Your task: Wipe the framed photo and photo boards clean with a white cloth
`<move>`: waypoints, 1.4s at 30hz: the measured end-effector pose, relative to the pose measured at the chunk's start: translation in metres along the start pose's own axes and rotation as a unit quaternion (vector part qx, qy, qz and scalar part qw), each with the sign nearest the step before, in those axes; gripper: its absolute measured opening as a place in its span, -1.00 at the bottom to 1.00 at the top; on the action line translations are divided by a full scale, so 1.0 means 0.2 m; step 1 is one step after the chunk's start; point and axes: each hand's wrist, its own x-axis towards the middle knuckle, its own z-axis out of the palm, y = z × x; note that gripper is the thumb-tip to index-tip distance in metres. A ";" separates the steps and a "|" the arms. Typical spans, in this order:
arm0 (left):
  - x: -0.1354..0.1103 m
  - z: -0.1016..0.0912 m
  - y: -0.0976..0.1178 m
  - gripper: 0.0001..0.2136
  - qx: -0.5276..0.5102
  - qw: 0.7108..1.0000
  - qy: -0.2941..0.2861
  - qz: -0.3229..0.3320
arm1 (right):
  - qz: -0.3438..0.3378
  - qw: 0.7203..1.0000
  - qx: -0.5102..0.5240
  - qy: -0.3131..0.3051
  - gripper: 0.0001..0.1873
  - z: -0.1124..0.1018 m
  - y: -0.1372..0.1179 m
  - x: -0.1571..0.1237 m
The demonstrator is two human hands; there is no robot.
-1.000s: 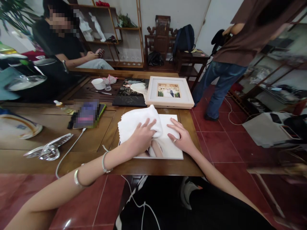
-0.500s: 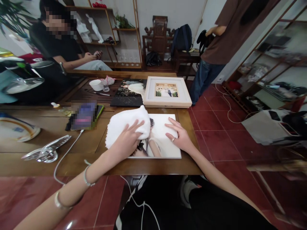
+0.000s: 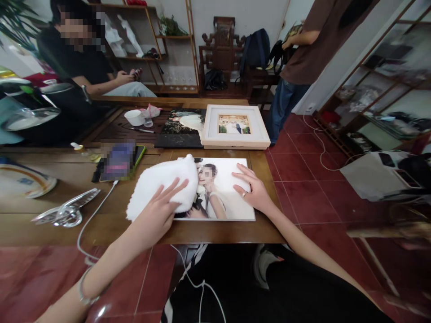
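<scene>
On the wooden table in front of me lies a photo panel [image 3: 224, 197] showing a couple in dark and white clothes. My left hand [image 3: 164, 207] rests on a fluffy white cloth [image 3: 158, 184], fingers stretched out flat and pressing it down. The cloth covers the panel's left part and spills past its left edge onto the table. My right hand [image 3: 253, 190] lies on the panel's right side, fingers spread, a ring on one finger.
Behind the panel stand a white-framed picture [image 3: 210, 130] and a dark photo panel [image 3: 178, 130]. To the left are a phone [image 3: 117, 163] on a white cable, a silvery metal object [image 3: 67, 208] and a white cup [image 3: 134, 117]. One person sits across the table; another stands at the back right.
My left hand and the white cloth have slid left and slightly toward me, uncovering more of the pictured couple. My right hand stays on the panel's right side.
</scene>
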 end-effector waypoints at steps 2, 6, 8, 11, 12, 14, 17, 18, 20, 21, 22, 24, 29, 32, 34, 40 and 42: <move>-0.12 -0.04 0.04 -0.66 -0.019 0.999 0.003 0.031 | -0.001 1.000 0.002 0.001 -0.63 0.00 0.00 0.00; -0.29 -0.10 0.10 -0.67 -0.039 0.993 0.030 0.107 | -0.001 1.000 0.005 0.000 -0.63 0.01 0.02 0.00; -0.32 -0.11 0.11 -0.68 -0.039 0.992 0.040 0.115 | 0.001 1.000 0.004 -0.004 -0.62 0.01 0.02 0.00; -0.27 -0.09 0.09 -0.66 -0.042 0.995 0.025 0.090 | 0.002 1.000 0.004 -0.006 -0.62 0.00 0.02 0.00; -0.24 -0.09 0.08 -0.66 -0.043 0.996 0.014 0.081 | 0.001 1.000 0.004 -0.006 -0.62 0.00 0.02 0.00; -0.15 -0.09 0.03 -0.66 -0.044 0.997 -0.008 0.066 | -0.003 1.000 0.001 -0.006 -0.63 0.00 0.02 0.00; -0.01 -0.10 -0.07 -0.70 -0.038 0.998 -0.037 0.040 | -0.008 1.000 -0.006 -0.007 -0.64 0.00 0.01 0.00; 0.04 -0.10 -0.11 -0.71 -0.036 0.998 -0.041 0.030 | -0.009 1.000 -0.009 -0.006 -0.63 0.00 0.01 0.00; 0.14 -0.10 -0.18 -0.72 -0.029 0.999 -0.032 0.015 | -0.011 1.000 -0.014 -0.006 -0.61 0.00 0.01 0.00; 0.19 -0.09 -0.21 -0.73 -0.026 0.999 -0.019 0.011 | -0.009 1.000 -0.016 -0.008 -0.59 0.00 0.01 -0.01; 0.24 -0.08 -0.24 -0.74 -0.021 1.000 -0.007 0.007 | -0.007 1.000 -0.016 -0.010 -0.57 0.00 0.01 -0.01; 0.32 -0.06 -0.27 -0.73 -0.011 1.000 0.008 0.001 | -0.002 1.000 -0.018 -0.016 -0.54 0.00 0.01 -0.01; 0.39 -0.05 -0.26 -0.65 0.003 1.000 -0.018 0.003 | 0.005 0.999 -0.035 -0.017 -0.53 0.01 0.00 -0.01; 0.32 -0.09 -0.21 -0.63 0.002 0.999 -0.041 0.010 | 0.005 0.999 -0.049 -0.012 -0.53 0.01 -0.01 -0.01; 0.24 -0.12 -0.14 -0.62 -0.004 0.998 -0.065 0.023 | -0.001 0.998 -0.058 -0.011 -0.52 0.02 -0.01 -0.01; -0.11 -0.17 0.14 -0.54 -0.045 0.990 -0.121 0.049 | -0.006 0.998 -0.063 -0.009 -0.53 0.02 -0.01 -0.01; -0.16 -0.18 0.20 -0.49 -0.065 0.987 -0.131 0.068 | -0.005 0.998 -0.065 -0.011 -0.52 0.02 -0.01 -0.01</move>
